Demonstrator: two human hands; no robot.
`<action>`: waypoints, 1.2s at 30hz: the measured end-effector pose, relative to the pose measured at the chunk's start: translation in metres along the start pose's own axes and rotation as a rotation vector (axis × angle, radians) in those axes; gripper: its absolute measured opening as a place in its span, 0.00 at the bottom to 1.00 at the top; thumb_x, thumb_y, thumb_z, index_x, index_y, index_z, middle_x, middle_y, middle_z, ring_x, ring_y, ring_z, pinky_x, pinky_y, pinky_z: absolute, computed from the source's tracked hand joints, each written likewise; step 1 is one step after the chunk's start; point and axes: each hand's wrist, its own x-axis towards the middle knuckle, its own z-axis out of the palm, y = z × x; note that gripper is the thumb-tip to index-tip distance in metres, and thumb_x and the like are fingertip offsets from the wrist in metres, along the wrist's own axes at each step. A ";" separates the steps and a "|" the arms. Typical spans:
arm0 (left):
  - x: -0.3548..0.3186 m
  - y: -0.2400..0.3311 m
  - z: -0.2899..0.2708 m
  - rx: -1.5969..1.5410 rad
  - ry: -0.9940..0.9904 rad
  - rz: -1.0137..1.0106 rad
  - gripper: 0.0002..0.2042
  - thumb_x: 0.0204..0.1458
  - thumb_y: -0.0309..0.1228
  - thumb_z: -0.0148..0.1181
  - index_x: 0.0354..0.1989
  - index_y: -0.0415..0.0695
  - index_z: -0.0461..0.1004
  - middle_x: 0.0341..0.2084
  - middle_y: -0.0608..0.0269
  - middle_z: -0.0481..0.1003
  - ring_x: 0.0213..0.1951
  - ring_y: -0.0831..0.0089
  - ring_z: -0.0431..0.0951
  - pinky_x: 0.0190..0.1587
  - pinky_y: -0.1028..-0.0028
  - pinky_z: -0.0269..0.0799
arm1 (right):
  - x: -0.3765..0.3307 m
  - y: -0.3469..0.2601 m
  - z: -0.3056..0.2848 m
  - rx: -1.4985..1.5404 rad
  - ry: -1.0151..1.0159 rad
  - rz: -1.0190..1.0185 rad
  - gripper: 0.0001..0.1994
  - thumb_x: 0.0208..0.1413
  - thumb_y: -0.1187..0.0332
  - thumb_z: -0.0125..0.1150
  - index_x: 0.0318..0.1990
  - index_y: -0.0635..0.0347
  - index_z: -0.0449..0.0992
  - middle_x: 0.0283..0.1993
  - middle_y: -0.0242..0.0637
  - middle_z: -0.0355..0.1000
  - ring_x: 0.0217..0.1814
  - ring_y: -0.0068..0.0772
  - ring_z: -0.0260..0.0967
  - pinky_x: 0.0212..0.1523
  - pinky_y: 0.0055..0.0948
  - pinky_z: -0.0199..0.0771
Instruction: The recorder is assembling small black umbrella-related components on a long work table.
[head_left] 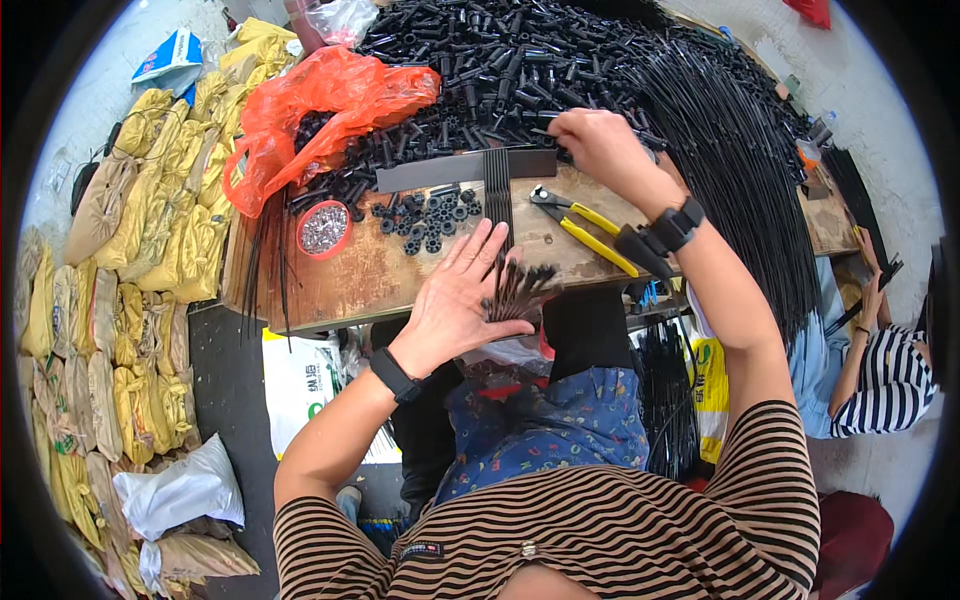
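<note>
Assembly of thin black rods at a wooden table (pixel 370 280), seen from above. Nearest, the left hand (pixel 455 300) lies flat with fingers spread and its grip wide open, closing on nothing; the palm presses on the near ends of a fanned bundle of black rods (pixel 518 288) at the table's near edge. A few rods (pixel 497 195) run straight up the table, under a flat dark bar (pixel 465 170). Beyond, the right hand (pixel 600 145) reaches to the bar's right end, fingers curled down; whether its grip has hold of anything cannot be told. Done well, this step likely calls for steady palm pressure so the rod ends stay level while the far hand works.

Yellow-handled pliers (pixel 585 228) lie just right of the rods, close under the right wrist, and could be knocked. Left of the rods sit loose black ring pieces (pixel 430 215) and a red dish of small metal parts (pixel 324 228). Farther off lie an orange plastic bag (pixel 320 110), a heap of black tube pieces (pixel 500 60) and long black rods (pixel 730 170) at right.
</note>
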 end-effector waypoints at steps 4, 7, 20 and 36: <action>-0.003 0.002 -0.002 0.064 -0.016 -0.020 0.42 0.38 0.56 0.64 0.59 0.40 0.63 0.63 0.46 0.56 0.66 0.50 0.53 0.66 0.59 0.50 | 0.016 -0.018 0.027 -0.172 -0.115 -0.063 0.05 0.45 0.75 0.56 0.30 0.62 0.76 0.29 0.43 0.74 0.35 0.46 0.73 0.37 0.39 0.73; -0.003 0.001 0.000 0.046 -0.027 -0.037 0.43 0.36 0.54 0.67 0.59 0.41 0.63 0.63 0.46 0.56 0.66 0.51 0.53 0.67 0.59 0.50 | 0.021 -0.019 0.035 -0.227 -0.124 -0.055 0.06 0.43 0.76 0.55 0.30 0.60 0.76 0.29 0.44 0.74 0.34 0.46 0.74 0.36 0.40 0.74; -0.004 -0.001 0.001 0.118 0.026 -0.009 0.41 0.37 0.56 0.64 0.57 0.41 0.66 0.62 0.48 0.59 0.64 0.51 0.56 0.64 0.60 0.56 | 0.030 -0.018 0.040 -0.259 -0.186 -0.014 0.08 0.43 0.77 0.54 0.31 0.59 0.78 0.30 0.44 0.75 0.35 0.46 0.74 0.36 0.41 0.74; -0.004 -0.004 0.002 0.092 -0.007 -0.014 0.40 0.40 0.58 0.62 0.57 0.40 0.65 0.62 0.47 0.58 0.65 0.50 0.55 0.65 0.59 0.55 | 0.030 -0.013 0.045 -0.168 -0.156 -0.012 0.07 0.46 0.75 0.53 0.30 0.59 0.78 0.28 0.45 0.75 0.33 0.47 0.74 0.36 0.41 0.74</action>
